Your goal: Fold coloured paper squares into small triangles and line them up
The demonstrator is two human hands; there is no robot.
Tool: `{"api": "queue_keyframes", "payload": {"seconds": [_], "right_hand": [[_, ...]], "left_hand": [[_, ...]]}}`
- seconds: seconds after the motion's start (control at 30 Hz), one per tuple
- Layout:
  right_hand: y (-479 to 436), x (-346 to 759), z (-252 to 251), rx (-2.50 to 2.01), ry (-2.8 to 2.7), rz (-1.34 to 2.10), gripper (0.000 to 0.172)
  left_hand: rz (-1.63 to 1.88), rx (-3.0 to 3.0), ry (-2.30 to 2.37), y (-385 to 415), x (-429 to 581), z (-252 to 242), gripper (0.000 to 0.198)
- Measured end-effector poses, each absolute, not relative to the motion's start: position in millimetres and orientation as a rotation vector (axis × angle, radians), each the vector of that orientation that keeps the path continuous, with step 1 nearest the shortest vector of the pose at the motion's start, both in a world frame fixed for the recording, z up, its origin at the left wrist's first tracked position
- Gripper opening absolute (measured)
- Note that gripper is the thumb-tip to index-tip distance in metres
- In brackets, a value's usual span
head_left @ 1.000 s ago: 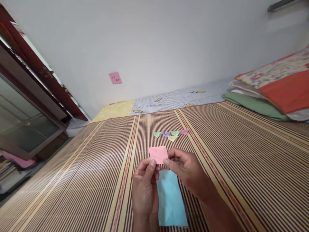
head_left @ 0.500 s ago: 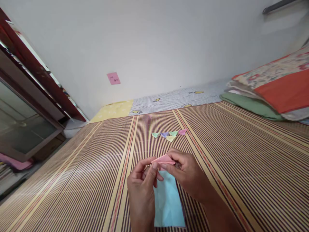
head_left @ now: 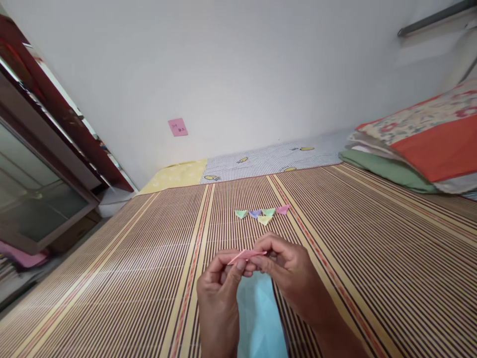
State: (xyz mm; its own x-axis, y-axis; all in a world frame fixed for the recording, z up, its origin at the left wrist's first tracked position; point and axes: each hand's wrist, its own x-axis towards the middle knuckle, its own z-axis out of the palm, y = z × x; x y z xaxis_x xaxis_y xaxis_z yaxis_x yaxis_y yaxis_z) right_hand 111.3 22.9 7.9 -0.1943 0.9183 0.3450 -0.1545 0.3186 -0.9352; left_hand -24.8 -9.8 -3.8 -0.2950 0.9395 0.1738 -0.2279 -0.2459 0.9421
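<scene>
A small folded piece of pink paper point(head_left: 247, 255) is pinched between my two hands. My left hand point(head_left: 220, 291) grips its left end between thumb and fingers, and my right hand point(head_left: 286, 263) pinches its right end the same way. Part of the paper is covered by the fingertips. Below the hands lies a light blue sheet of paper point(head_left: 260, 318), its upper end hidden behind the fingers. Beyond the hands sit several small folded paper triangles: a row with a green one point(head_left: 241, 214), a purple one point(head_left: 255, 213), another green and a pink one point(head_left: 282, 209), plus a yellow one point(head_left: 265, 219) in front.
A striped bamboo mat point(head_left: 122, 278) covers the surface. Folded bedding point(head_left: 428, 149) is stacked at the right. Along the white wall runs a checked cloth point(head_left: 257, 161) beside a yellow cloth point(head_left: 179, 174). A pink note point(head_left: 178, 127) is stuck on the wall. A glass-fronted cabinet point(head_left: 40, 184) stands left.
The pink paper has tilted and now appears flatter and narrower between my fingers. Both hands keep hold of it. The camera view has tipped up slightly.
</scene>
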Motion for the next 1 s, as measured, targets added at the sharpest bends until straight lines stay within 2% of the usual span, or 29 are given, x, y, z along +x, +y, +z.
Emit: {"api": "queue_keyframes", "payload": {"seconds": [0.2, 0.37, 0.5, 0.63, 1.0], "right_hand": [[18.9, 107.5, 11.4, -0.77, -1.363, 1.084, 0.006], [18.2, 106.5, 13.6, -0.808, -1.334, 1.216, 0.007], [16.4, 103.9, 14.9, -0.703, -1.33, 1.267, 0.007], [13.7, 99.7, 12.8, -0.694, -1.327, 1.172, 0.014], [14.2, 98.3, 11.2, -0.707, -1.344, 0.985, 0.014]], "left_hand": [[1.729, 1.091, 1.054, -10.2, -29.0, -5.6, 0.009], [1.734, 1.111, 1.114, -8.7, -33.5, -7.8, 0.012], [1.718, 1.098, 1.091, -9.6, -34.3, -6.8, 0.007], [1.724, 1.163, 1.145, -13.1, -30.5, -3.5, 0.009], [1.963, 1.271, 1.393, -16.6, -21.0, -4.7, 0.008]]}}
